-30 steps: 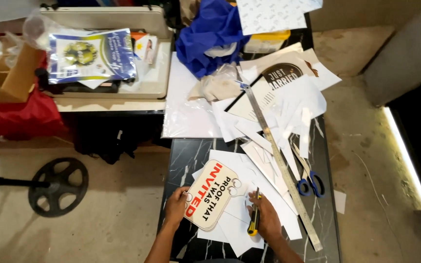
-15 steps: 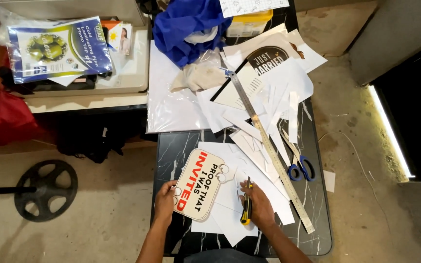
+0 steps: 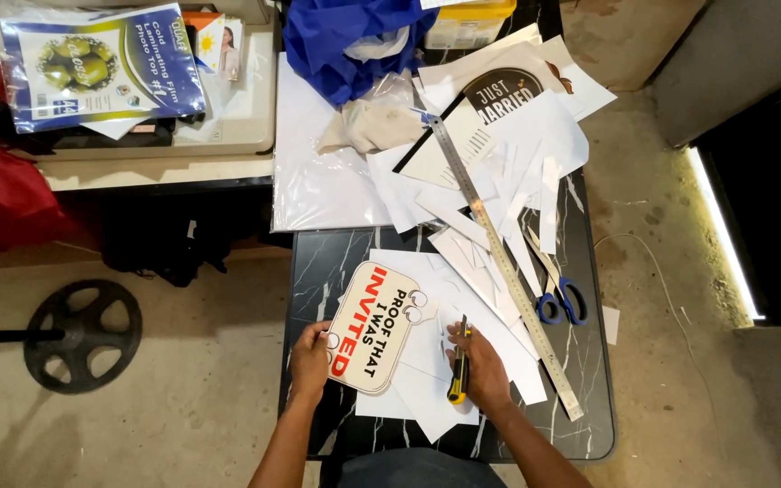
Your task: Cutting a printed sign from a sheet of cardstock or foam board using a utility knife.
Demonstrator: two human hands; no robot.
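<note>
A rounded cream sign (image 3: 374, 327) with red and black lettering lies tilted at the near edge of the dark marble bench (image 3: 318, 262), its lower left corner under the left hand (image 3: 310, 360). A brown-and-white round-topped sign (image 3: 503, 90) lies at the far end among paper offcuts. A blue and yellow film package (image 3: 101, 65) rests on the left unit.

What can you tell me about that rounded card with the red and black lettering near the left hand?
The rounded cream card sign looks like printed paper or thin card, with a dark outline, one line of large red lettering and smaller black lettering beside it. It lies flat and tilted on white paper sheets atop the black marble-patterned table. The left hand presses its lower left edge.
</note>
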